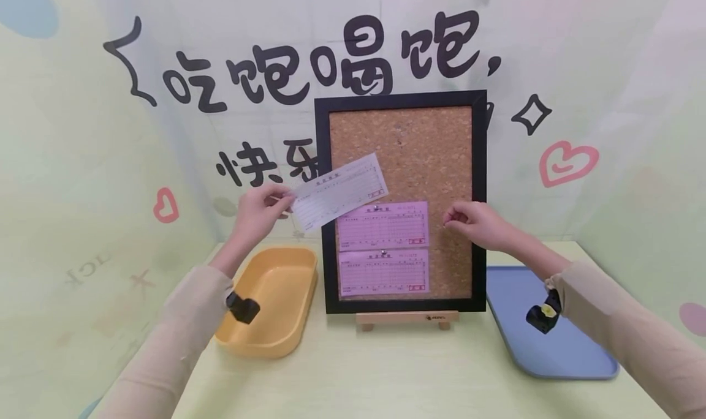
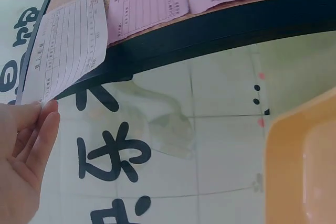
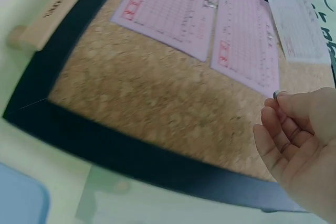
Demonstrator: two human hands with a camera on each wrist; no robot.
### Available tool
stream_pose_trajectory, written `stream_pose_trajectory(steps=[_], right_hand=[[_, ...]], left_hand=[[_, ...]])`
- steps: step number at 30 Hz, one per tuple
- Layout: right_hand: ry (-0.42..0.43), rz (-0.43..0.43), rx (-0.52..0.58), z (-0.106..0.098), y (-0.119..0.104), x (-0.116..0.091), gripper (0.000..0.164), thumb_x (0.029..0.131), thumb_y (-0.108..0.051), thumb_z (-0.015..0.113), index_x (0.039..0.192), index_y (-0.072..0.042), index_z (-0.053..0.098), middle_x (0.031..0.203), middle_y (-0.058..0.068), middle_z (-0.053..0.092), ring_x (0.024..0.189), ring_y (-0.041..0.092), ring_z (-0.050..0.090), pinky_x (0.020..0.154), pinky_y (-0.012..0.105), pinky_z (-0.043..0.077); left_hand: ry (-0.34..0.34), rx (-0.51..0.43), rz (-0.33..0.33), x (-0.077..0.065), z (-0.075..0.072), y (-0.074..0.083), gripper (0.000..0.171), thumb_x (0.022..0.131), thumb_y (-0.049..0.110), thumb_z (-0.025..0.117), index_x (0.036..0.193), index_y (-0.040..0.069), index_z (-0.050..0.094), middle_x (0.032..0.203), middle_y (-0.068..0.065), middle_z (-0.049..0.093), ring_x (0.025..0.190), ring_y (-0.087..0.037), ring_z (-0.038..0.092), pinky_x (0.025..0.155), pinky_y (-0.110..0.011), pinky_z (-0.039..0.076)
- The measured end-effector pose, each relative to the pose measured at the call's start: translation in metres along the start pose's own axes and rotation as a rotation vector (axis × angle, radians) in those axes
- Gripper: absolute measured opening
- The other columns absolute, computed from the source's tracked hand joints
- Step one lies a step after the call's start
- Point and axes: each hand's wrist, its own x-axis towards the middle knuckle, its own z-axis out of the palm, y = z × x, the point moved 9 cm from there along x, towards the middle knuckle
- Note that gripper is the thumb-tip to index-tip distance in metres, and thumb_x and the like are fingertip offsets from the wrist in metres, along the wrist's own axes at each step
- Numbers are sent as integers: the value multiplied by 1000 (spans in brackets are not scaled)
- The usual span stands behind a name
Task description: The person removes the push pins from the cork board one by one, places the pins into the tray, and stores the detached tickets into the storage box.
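Note:
A white receipt slip (image 1: 339, 192) is pinched at its left end by my left hand (image 1: 261, 214). It tilts up to the right, across the black frame's left side and over part of the cork board (image 1: 402, 155). Below it, two pink receipt slips (image 1: 383, 229) are fixed one above the other, each with a pushpin near its top edge. My right hand (image 1: 477, 223) is in front of the board's right side. Between its thumb and forefinger is a small silvery pushpin (image 3: 276, 94), mostly hidden by the fingertips.
The framed board stands on a wooden easel ledge (image 1: 408, 318) on the pale table. A yellow tray (image 1: 310, 284) sits to its left, a blue tray (image 1: 579, 361) to its right. Behind is a wall sheet (image 1: 265, 15) with black lettering. Each wrist wears a small black camera.

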Motion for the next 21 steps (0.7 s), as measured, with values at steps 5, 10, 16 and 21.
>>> stream_pose_trajectory(steps=[5,10,16,21], right_hand=[[-19,3,22,2,10,-14,6,88,-2,55,90,2,59,74,11,56,67,19,47,57,24,42],[-11,-2,25,-1,23,-28,5,87,0,56,89,3,59,76,9,57,69,18,47,58,22,44],[11,-17,17,-7,37,-43,5,86,-1,58,86,3,59,74,6,58,65,14,48,54,22,44],[24,-18,7,-9,51,-54,6,84,0,59,85,6,60,72,2,56,61,9,48,51,22,44]], left_hand=[[20,-13,-53,-30,-13,-27,17,86,4,59,97,-8,62,90,-21,64,66,-5,60,58,-21,53],[62,-20,-96,-57,-28,-57,20,87,5,59,99,-10,62,90,-24,64,65,1,59,58,-22,54],[156,-12,-140,-84,-56,-84,21,86,3,59,100,-12,61,90,-25,63,64,4,59,57,-17,52],[193,-6,-156,-102,-69,-100,23,86,4,60,98,-15,60,82,-13,65,63,1,61,55,-17,52]])
